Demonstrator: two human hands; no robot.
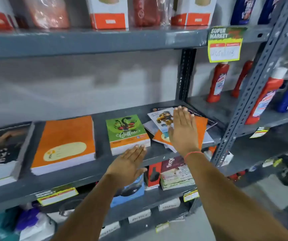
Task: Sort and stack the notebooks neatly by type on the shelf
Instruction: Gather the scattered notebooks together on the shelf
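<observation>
On the grey shelf lie neat stacks: a black-covered stack at far left, a large orange stack, and a small green-covered stack. At the right end sits a messy pile of mixed notebooks, one with a cartoon cover. My right hand is flat, fingers extended, over this pile; whether it touches the pile I cannot tell. My left hand is flat and holds nothing, its fingertips at the front edge of the green stack.
A grey upright post stands just right of the pile. Red bottles stand on the neighbouring shelf. Boxes fill the shelf above and the shelf below. A yellow price tag hangs from the upper shelf edge.
</observation>
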